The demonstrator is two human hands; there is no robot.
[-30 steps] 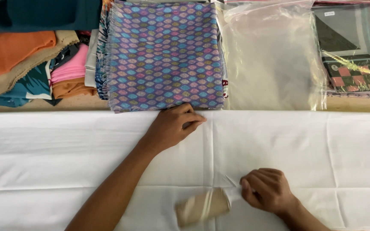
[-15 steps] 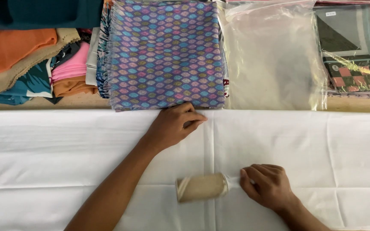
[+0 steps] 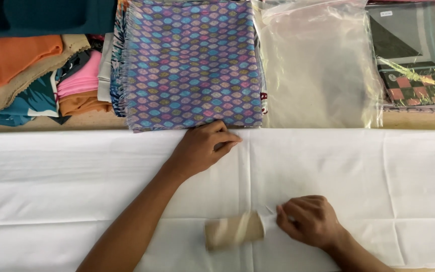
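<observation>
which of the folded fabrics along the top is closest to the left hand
The purple patterned fabric. Its lower edge lies right at the left hand; the orange and pink folds sit farther left.

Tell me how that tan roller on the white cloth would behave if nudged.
The tan roller is a cylinder lying on its side, so it would probably roll readily. The right hand grips its handle end, which likely steers it. It looks light, perhaps.
</observation>
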